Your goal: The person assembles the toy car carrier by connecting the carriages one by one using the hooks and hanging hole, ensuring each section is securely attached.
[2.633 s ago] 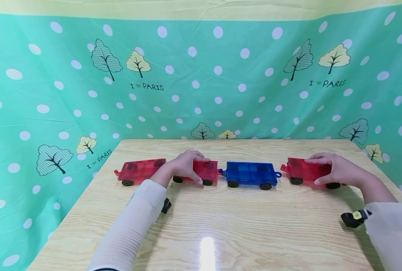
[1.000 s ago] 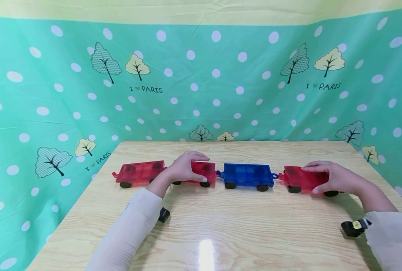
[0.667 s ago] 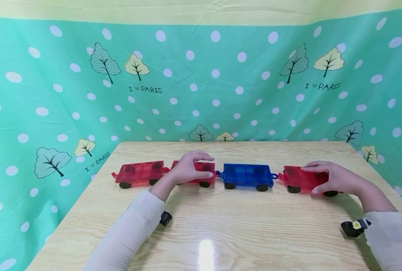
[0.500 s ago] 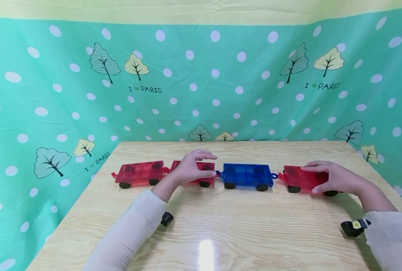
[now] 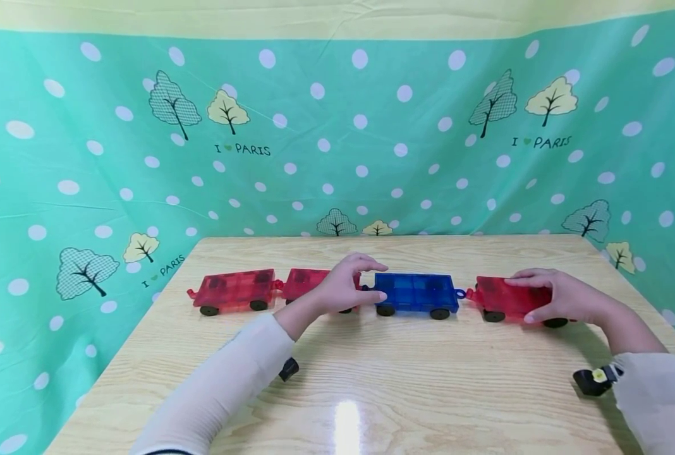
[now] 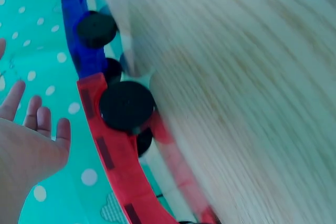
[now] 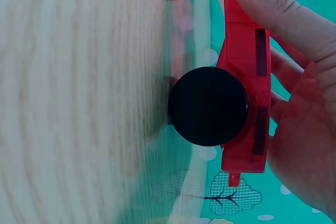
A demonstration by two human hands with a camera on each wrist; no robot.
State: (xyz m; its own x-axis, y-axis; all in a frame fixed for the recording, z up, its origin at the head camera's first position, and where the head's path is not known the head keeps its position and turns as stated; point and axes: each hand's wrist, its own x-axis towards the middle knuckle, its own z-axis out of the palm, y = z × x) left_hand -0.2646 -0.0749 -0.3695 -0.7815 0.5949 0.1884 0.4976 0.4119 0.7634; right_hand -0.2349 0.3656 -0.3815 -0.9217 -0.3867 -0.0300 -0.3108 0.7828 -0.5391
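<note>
Four-wheeled toy train cars stand in a row on the table. From the left in the head view come one red car (image 5: 235, 291), a second red car (image 5: 303, 282), a blue car (image 5: 417, 292) and a red car (image 5: 499, 298) at the right end. My left hand (image 5: 343, 287) hovers with parted fingers over the joint between the second red car and the blue one; the left wrist view shows it holding nothing. My right hand (image 5: 571, 297) grips the right-end red car, thumb (image 7: 283, 14) on its near side. That car's hook meets the blue car's ring (image 5: 460, 294); whether it is fastened I cannot tell.
The wooden table (image 5: 417, 379) reaches back to a green dotted curtain (image 5: 292, 202) with printed trees. Black wrist cameras show below the sleeves, one at the left (image 5: 289, 368) and one at the right (image 5: 592, 382).
The right-end red car has come left in my right hand, closing the gap to the blue car. My left hand has let go of the second red car and moved right toward the blue one.
</note>
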